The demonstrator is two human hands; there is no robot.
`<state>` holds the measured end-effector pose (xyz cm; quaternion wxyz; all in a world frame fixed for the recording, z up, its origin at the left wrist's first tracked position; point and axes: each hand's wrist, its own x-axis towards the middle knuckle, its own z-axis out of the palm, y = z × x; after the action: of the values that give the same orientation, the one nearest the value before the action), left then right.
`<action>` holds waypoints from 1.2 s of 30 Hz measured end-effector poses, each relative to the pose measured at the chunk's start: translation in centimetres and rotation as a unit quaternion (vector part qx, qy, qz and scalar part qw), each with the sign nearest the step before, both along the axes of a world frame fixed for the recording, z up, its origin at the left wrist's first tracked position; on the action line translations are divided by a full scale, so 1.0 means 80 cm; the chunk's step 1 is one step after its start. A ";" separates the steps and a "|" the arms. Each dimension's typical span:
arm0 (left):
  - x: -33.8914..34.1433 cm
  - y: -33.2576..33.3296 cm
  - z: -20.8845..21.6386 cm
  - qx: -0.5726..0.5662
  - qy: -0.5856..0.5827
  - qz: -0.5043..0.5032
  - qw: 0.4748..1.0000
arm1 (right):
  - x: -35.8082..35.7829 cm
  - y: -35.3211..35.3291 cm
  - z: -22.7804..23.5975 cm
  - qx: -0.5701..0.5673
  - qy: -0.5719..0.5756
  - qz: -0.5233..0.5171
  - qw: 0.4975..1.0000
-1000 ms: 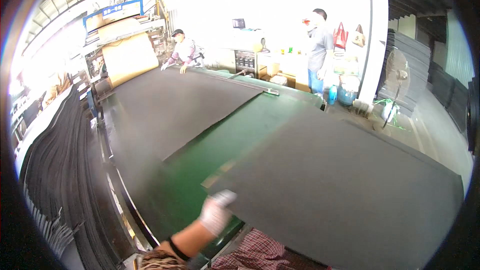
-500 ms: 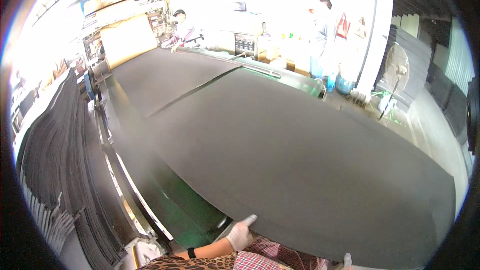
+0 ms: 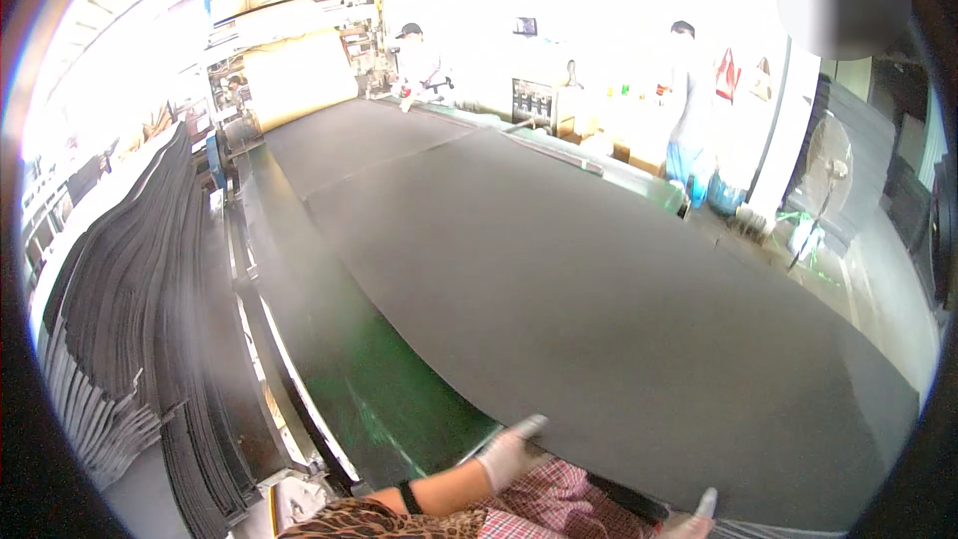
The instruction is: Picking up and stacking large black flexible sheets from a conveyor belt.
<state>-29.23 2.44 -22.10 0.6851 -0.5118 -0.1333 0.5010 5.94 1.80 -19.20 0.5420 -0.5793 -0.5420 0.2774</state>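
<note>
A large, flat dark grey sheet (image 3: 619,309) stretches away from me over a green conveyor belt (image 3: 389,419). My left hand (image 3: 512,454), in a whitish glove, grips the sheet's near edge at its left part, thumb on top and fingers hidden below. Farther right along the same edge, my right hand (image 3: 696,519) holds the sheet too; only its thumb and a bit of the hand show. Beyond this sheet lies a second dark sheet (image 3: 349,145), their edges meeting along a thin line.
A tall stack of dark sheets (image 3: 140,269) stands left of the belt's metal side rail (image 3: 261,339). At the far end is a machine with a wide yellowish panel (image 3: 299,80). One person (image 3: 414,65) is beside it, another (image 3: 684,100) at the back right. A standing fan (image 3: 830,165) is at right.
The gap between the two sheets has closed to a thin line as the near sheet moved away from me. Both hands keep their grip. The whole view has shifted slightly.
</note>
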 end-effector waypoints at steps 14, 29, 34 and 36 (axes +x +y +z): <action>0.034 0.034 0.034 0.117 0.544 -0.001 0.831 | 0.051 0.026 0.046 -0.136 0.448 -0.002 0.883; 0.068 0.004 0.063 0.124 0.770 -0.120 0.614 | 0.010 0.009 -0.015 -0.179 0.343 0.189 0.902; 0.060 0.013 0.058 0.122 0.785 -0.143 0.590 | -0.034 0.092 -0.039 -0.022 -0.289 0.368 0.884; 0.021 0.023 0.032 0.104 0.744 -0.093 0.654 | 0.013 0.116 -0.045 -0.041 -0.377 0.225 0.897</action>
<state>-27.56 4.25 -19.51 0.6471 0.0969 0.4176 0.6305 6.96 11.08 -22.83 0.1957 -0.5247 -0.8099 0.1747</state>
